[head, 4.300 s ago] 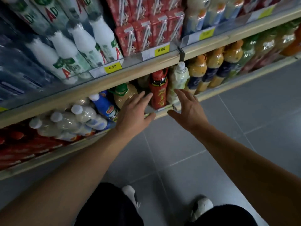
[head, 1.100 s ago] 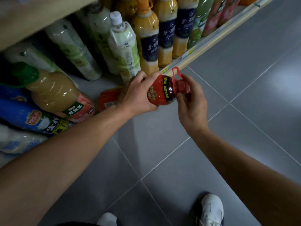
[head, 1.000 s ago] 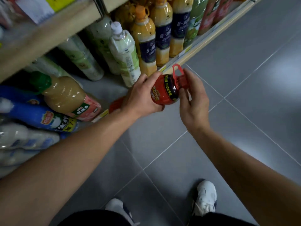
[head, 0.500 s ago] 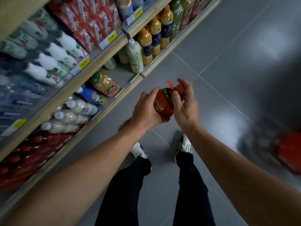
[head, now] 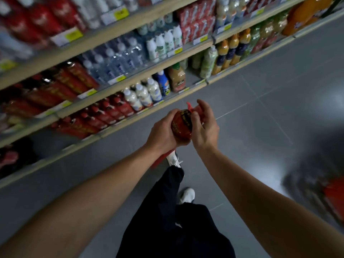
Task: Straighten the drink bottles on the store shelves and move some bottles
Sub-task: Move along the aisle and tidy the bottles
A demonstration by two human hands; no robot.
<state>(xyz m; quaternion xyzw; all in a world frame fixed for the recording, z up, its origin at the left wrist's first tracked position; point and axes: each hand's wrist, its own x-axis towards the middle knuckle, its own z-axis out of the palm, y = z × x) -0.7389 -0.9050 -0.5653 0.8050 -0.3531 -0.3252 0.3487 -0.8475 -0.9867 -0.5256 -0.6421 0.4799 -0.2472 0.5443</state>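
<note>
A red drink bottle (head: 181, 125) with a dark label band and a red carry handle lies sideways in both my hands, out over the aisle floor in front of the shelves. My left hand (head: 162, 134) wraps its body from the left. My right hand (head: 203, 128) holds the cap end, fingers around the handle. The bottle's lower end is hidden behind my left hand. On the bottom shelf (head: 115, 128), a row of similar red bottles (head: 104, 116) stands left of white bottles (head: 143, 94).
Shelves run diagonally across the top, with clear water bottles (head: 115, 62), a blue bottle (head: 163, 83), a tan juice bottle (head: 176, 77) and orange-capped tea bottles (head: 230, 51). Grey tiled floor (head: 270, 118) stretches right. A blurred red object (head: 333, 198) sits low right. My legs are below.
I have lifted the red bottle off the bottom shelf, stood up and stepped back. The view now takes in several shelves, and both hands still hold the bottle.
</note>
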